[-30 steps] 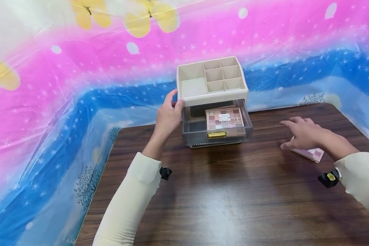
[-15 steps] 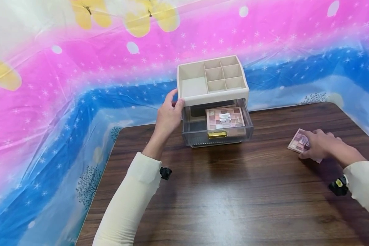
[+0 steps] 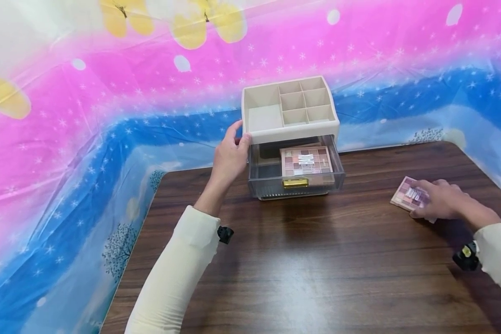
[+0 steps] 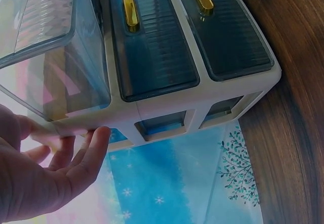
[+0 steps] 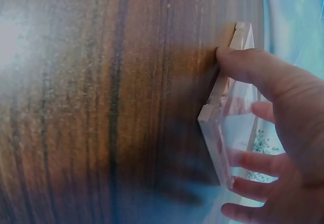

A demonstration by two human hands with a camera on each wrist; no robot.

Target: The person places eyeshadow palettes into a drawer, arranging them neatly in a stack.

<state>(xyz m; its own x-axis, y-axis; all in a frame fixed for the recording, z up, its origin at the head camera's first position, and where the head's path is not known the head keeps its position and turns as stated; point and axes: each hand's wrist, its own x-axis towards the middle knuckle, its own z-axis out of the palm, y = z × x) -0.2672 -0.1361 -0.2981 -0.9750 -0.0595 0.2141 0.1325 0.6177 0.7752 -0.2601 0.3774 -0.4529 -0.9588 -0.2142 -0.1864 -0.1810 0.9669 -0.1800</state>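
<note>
A cream makeup organizer [image 3: 294, 132] has its clear top drawer [image 3: 267, 186] pulled out. An eyeshadow palette [image 3: 305, 160] lies inside that drawer, on the right. My left hand [image 3: 228, 157] holds the organizer's left side just under its top section; in the left wrist view its fingers [image 4: 96, 148] bend against the cream frame. Off to the right, my right hand [image 3: 442, 200] grips another eyeshadow palette [image 3: 406, 194] by its edges. In the right wrist view the thumb [image 5: 248, 67] presses its near edge while the other fingers reach across to the far side, and that palette stands tilted.
Two shut lower drawers with gold handles [image 4: 130, 13] show in the left wrist view. The organizer's top tray has one large compartment [image 3: 263, 118] and several small ones. A patterned pink and blue cloth [image 3: 183, 93] hangs behind the brown wooden table [image 3: 275, 260].
My right hand has come down to the right onto the loose palette and taken hold of it. The left hand and the organizer have stayed in place.
</note>
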